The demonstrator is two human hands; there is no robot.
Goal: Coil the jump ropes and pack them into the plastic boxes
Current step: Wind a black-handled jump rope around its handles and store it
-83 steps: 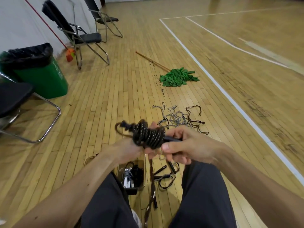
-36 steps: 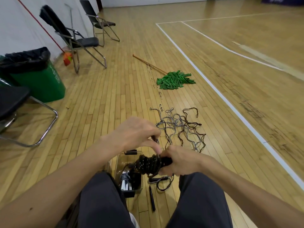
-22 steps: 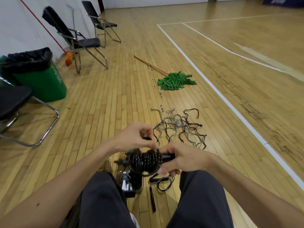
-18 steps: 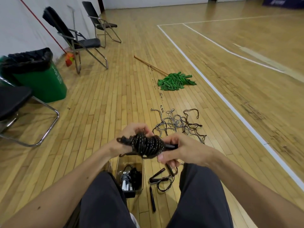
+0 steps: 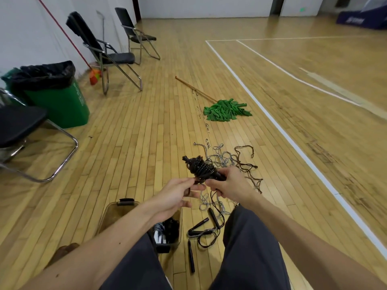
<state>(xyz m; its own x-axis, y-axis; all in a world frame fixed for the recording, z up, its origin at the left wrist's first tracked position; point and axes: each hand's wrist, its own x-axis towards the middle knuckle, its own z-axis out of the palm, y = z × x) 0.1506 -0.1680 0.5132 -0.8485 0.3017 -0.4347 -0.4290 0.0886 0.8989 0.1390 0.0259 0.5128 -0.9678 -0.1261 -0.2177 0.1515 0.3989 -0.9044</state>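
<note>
A black jump rope wound into a tight coil (image 5: 200, 168) around its handles is held up in front of me. My right hand (image 5: 229, 184) grips the coil's near end. My left hand (image 5: 178, 195) pinches the rope's loose end just below the coil. A clear plastic box (image 5: 117, 212) stands on the floor between my knees, with coiled ropes in its right part (image 5: 167, 229). Loose grey and brown ropes (image 5: 228, 162) lie tangled on the floor beyond my hands. More black-handled ropes (image 5: 201, 231) lie beside the box.
A green mop (image 5: 225, 109) with a wooden stick lies on the wooden floor ahead. A green bin (image 5: 56, 97) with a black liner stands at the left, between folding chairs (image 5: 109, 55). A chair's metal frame (image 5: 52, 164) is close at my left.
The view has tipped up. The coil has swung so its far end points away from me, and my left hand has come off the coil's side to pinch the loose end below it.
</note>
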